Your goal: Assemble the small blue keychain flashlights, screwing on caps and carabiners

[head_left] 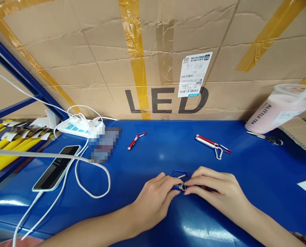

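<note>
My left hand grips a small blue penlight between thumb and fingers, with its silvery round end facing right. Close by on the right, my right hand has thumb and fingertips pinched together at that end; what they hold is mostly hidden. Just beyond the fingers lies a blue carabiner clip; whether it joins the penlight is hidden. Farther back on the blue table lie a short red penlight with a red clip, and a red penlight alongside a silver penlight, both with clips.
A large cardboard box stands along the back. To the left are a white power strip, a phone and loose white cables. At right stand a pink drink cup and a pen beside a notebook.
</note>
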A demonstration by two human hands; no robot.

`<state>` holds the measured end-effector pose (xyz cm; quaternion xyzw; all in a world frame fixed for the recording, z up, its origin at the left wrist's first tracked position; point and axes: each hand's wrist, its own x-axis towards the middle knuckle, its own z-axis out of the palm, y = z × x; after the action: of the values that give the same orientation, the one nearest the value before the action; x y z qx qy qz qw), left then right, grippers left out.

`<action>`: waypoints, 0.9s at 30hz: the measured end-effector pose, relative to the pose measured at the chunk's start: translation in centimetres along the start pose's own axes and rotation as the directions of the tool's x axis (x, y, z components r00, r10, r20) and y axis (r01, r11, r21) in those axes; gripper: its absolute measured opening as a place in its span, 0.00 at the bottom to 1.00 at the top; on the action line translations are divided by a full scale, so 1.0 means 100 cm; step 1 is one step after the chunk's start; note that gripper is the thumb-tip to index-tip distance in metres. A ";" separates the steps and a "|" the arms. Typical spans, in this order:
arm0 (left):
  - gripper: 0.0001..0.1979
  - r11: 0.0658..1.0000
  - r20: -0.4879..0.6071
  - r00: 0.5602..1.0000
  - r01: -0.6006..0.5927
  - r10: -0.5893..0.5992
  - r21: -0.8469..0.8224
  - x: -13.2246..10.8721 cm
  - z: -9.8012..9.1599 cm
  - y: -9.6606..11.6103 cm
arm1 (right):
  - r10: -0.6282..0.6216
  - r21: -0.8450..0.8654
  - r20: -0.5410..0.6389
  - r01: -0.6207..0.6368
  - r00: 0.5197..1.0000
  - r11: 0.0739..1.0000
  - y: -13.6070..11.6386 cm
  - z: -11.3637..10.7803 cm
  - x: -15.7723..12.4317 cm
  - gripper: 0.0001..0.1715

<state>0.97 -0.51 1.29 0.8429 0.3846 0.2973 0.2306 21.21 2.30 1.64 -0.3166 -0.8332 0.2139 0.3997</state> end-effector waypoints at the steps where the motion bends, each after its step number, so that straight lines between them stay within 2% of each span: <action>1: 0.08 1.000 0.005 1.000 0.017 -0.017 -0.010 -0.001 0.001 -0.001 | 0.043 0.031 0.014 -0.043 0.999 0.999 0.000 0.001 0.000 0.07; 5: 0.04 0.996 0.001 0.998 0.064 -0.064 -0.069 -0.004 0.005 -0.004 | 0.218 0.169 0.091 -0.231 0.972 0.958 0.001 0.007 0.001 0.15; 10: 0.05 0.998 -0.003 1.000 0.010 -0.010 -0.070 -0.005 0.007 -0.006 | 0.305 0.181 0.130 -0.325 0.943 0.928 0.001 0.010 -0.001 0.15; 15: 0.06 0.997 -0.035 0.997 -0.069 0.068 -0.032 -0.003 0.006 -0.005 | 0.255 0.104 0.174 -0.275 0.951 0.956 0.000 0.009 -0.006 0.10; 19: 0.07 0.995 -0.046 0.994 -0.096 0.096 -0.008 -0.001 0.005 -0.005 | 0.160 0.042 0.172 -0.169 0.972 0.985 -0.003 0.006 -0.008 0.12; 22: 0.07 0.995 -0.008 0.996 -0.087 0.087 -0.050 -0.001 0.004 -0.005 | 0.112 0.058 0.163 -0.123 0.980 0.991 -0.006 0.004 -0.007 0.13; 27: 0.05 0.988 0.089 0.991 -0.091 0.102 -0.121 -0.002 0.003 -0.008 | 0.171 0.181 0.250 -0.220 0.953 0.959 -0.005 0.002 -0.006 0.15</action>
<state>0.62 -0.23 0.55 0.8588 0.3138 0.2898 0.2828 21.10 1.53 1.51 -0.3275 -0.8118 0.3734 0.3071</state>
